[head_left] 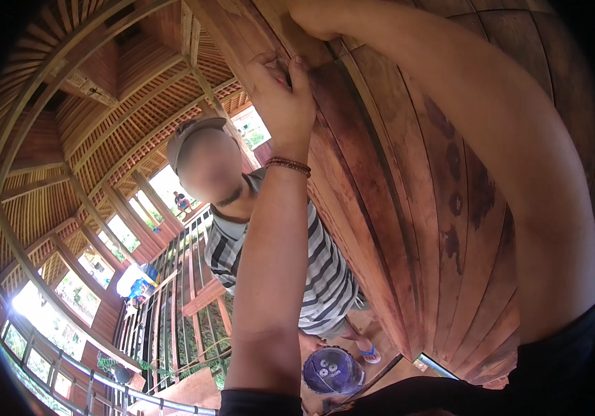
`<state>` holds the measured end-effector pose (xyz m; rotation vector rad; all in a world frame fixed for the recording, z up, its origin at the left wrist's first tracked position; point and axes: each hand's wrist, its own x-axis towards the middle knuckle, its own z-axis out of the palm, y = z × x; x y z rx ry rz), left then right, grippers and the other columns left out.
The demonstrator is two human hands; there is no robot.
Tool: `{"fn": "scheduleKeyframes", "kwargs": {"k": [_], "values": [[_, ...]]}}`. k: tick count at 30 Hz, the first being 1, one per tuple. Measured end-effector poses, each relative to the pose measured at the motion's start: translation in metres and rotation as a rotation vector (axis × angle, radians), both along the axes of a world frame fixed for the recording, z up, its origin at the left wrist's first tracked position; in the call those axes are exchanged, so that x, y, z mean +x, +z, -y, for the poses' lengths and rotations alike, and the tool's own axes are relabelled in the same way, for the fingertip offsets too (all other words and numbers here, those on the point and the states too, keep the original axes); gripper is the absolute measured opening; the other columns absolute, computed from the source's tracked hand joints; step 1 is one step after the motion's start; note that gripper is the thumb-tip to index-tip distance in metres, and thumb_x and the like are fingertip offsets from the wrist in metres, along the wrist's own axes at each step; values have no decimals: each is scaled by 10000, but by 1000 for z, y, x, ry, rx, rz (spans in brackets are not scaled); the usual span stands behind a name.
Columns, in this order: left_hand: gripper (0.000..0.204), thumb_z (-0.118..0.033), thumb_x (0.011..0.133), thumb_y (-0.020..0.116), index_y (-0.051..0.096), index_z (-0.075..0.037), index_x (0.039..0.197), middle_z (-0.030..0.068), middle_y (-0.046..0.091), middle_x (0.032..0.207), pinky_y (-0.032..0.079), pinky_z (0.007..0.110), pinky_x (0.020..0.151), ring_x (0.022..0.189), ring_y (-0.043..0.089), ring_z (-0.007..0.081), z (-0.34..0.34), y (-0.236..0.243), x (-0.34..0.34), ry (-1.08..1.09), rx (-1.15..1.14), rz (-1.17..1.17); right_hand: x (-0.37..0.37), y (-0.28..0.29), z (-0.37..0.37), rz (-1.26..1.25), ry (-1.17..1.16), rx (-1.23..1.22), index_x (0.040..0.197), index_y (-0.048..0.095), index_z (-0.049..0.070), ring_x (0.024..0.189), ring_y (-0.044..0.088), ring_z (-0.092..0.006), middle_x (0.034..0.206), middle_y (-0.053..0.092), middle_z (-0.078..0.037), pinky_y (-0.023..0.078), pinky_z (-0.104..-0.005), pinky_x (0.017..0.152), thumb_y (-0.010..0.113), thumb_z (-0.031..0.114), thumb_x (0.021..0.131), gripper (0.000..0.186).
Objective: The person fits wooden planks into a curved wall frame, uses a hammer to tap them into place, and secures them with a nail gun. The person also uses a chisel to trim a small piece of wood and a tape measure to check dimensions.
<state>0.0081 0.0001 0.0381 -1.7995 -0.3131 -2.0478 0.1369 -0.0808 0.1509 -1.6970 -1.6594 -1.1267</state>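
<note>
Both hands were up on the plank wall [408,208] (reddish boards), upper centre of the frame. Left hand [280,93] pinched something small, unclear what. Right hand [311,17] lay mostly hidden, grip impossible to tell.

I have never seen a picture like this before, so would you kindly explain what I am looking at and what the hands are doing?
This is one view from a wide fisheye camera worn on a person's head, so straight boards look bent. Both bare arms reach up to a wall of reddish wooden planks. The left hand, with a beaded bracelet at the wrist, pinches something small against the wood; I cannot tell what. The right hand presses on the planks higher up. Below stands another person in a striped shirt and cap.
</note>
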Motion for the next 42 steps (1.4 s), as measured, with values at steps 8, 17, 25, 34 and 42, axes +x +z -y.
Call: {"fn": "scheduleKeyframes", "kwargs": {"k": [8, 17, 25, 34, 42], "values": [[360, -216, 929, 727, 552, -9, 1165, 83, 526, 704, 461, 403, 645, 671, 553, 255, -1, 1, -1, 13, -95, -4, 5, -6, -14, -50, 24, 57, 1102, 776, 23, 1099, 717, -343, 1179, 739, -178, 586, -448, 893, 674, 90, 831, 297], [327, -197, 927, 711, 550, -21, 1150, 156, 601, 758, 508, 445, 679, 745, 643, 340, 22, 15, -11, 134, -203, -130, 6, -9, -2, -299, 172, -121, 1004, 712, -46, 866, 733, -373, 899, 735, -226, 589, -456, 720, 672, -11, 802, 209], [281, -246, 997, 546, 674, -161, 1232, 117, 664, 1203, 554, 486, 890, 1054, 683, 366, 47, 152, -13, 775, 212, -762, 8, -3, 2, -246, 199, -49, 1083, 765, 8, 1050, 727, -337, 1113, 746, -199, 591, -436, 837, 648, -18, 814, 294], [342, -254, 1022, 470, 716, -296, 1257, 116, 599, 1306, 525, 463, 998, 1168, 651, 326, 57, 196, 25, 1158, 75, -909, 10, 11, -1, -193, 236, -32, 1158, 729, -6, 1080, 716, -349, 1186, 725, -206, 582, -430, 896, 588, 26, 879, 315], [316, -254, 1016, 455, 731, -268, 1170, 102, 618, 1197, 531, 469, 937, 1101, 674, 313, 36, 196, 11, 1051, 227, -860, 7, 22, 4, -210, 286, -18, 1141, 693, -60, 1020, 734, -347, 1127, 736, -225, 595, -434, 854, 603, 18, 876, 290]]}}
